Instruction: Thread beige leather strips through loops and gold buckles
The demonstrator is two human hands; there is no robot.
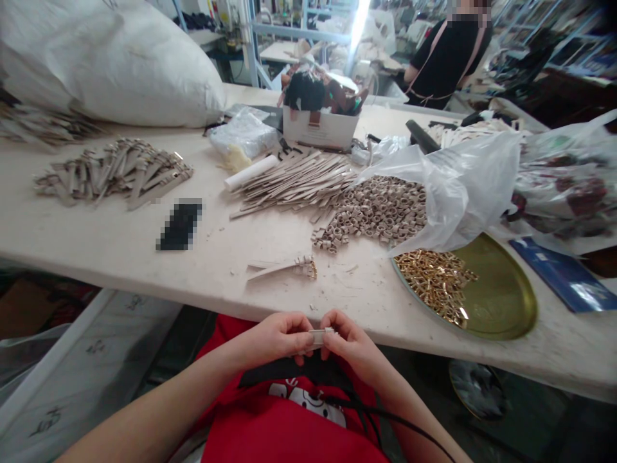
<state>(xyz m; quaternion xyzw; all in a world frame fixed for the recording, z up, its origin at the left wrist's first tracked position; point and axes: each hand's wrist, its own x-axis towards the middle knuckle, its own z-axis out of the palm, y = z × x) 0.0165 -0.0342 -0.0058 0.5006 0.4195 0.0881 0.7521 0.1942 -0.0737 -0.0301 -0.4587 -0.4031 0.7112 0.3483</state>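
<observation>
Just off the table's front edge, both my hands meet on a short light beige strap [317, 337]. My left hand [292, 337] pinches its left end between thumb and fingers. At the other end my right hand [344, 337] is closed on the strap, its fingertips covering part of it. On the table just beyond my hands lies a small bundle of beige straps [279, 267] with gold-coloured metal ends. Further back is a heap of small beige loops [380, 209]. A round gold-toned tray [506, 296] to the right holds many gold metal pieces [434, 280].
Loose beige strips [299, 183] lie mid-table, with a pile of finished-looking straps [116, 170] at left. A white box [321, 128], a clear plastic bag [453, 186], a blue flat packet [563, 273] and a large white sack [110, 64] surround them. Another person [446, 58] stands behind.
</observation>
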